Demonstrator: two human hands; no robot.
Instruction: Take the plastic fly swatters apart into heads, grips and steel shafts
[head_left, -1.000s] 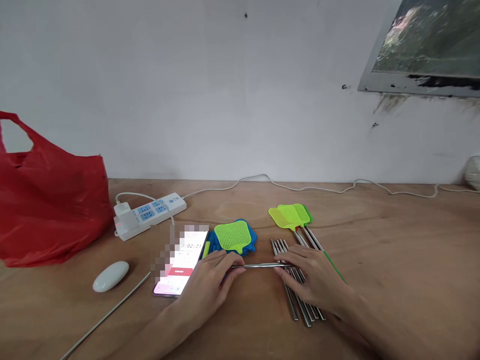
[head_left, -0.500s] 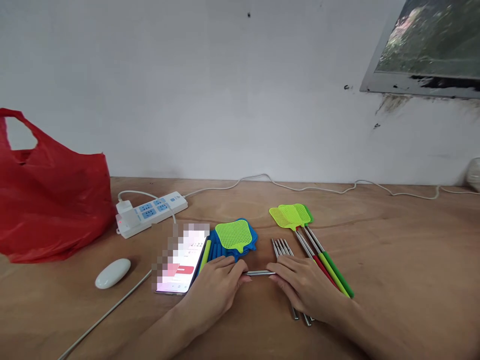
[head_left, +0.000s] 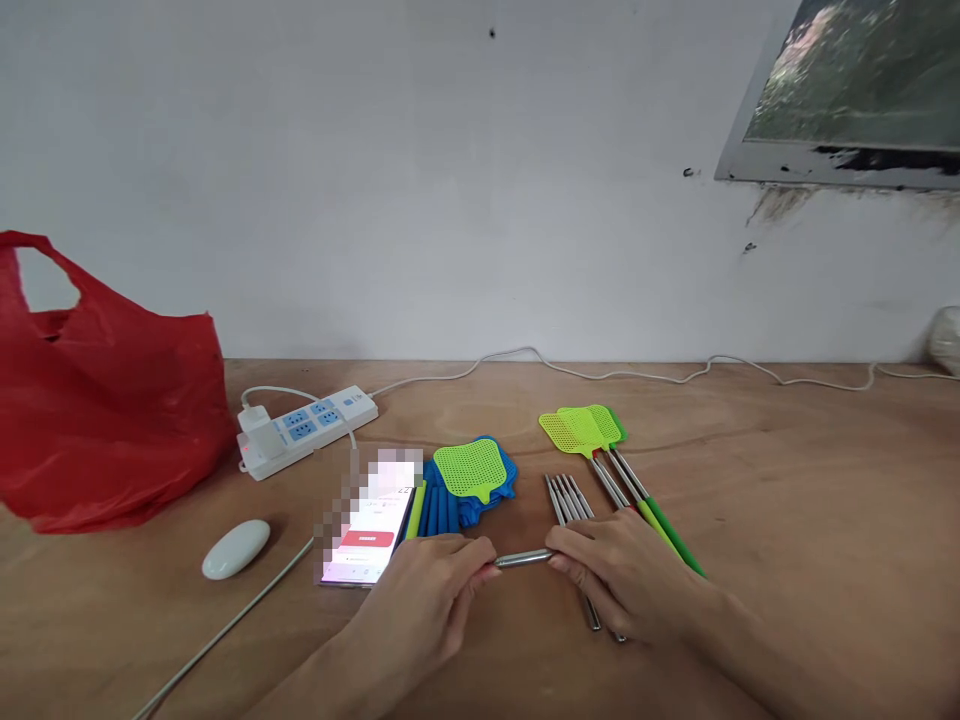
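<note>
A short silver metal rod [head_left: 525,557] spans the gap between my two hands, held just above the table. My left hand [head_left: 431,585] pinches its left end between thumb and fingers. The other end is gripped by my right hand [head_left: 626,575], whose fingers are closed round it. Partly under my right hand lie several similar metal rods [head_left: 566,497]. Beyond my left hand are a lime-green mesh swatter head [head_left: 471,470] on top of blue ones, and several blue handles [head_left: 442,512] beside a lime handle [head_left: 415,510].
Several fly swatters [head_left: 581,432] with metal shafts lie right of the rods. Leftward are a lit phone [head_left: 367,530], a white oval object [head_left: 236,549], a power strip [head_left: 311,425] and a red plastic bag [head_left: 112,400]. A white cable [head_left: 592,376] runs along the wall.
Both hands have moved slightly nearer me with the rod, which now tilts a little, right end higher. More of the rod shows between them. The view has shifted slightly.
</note>
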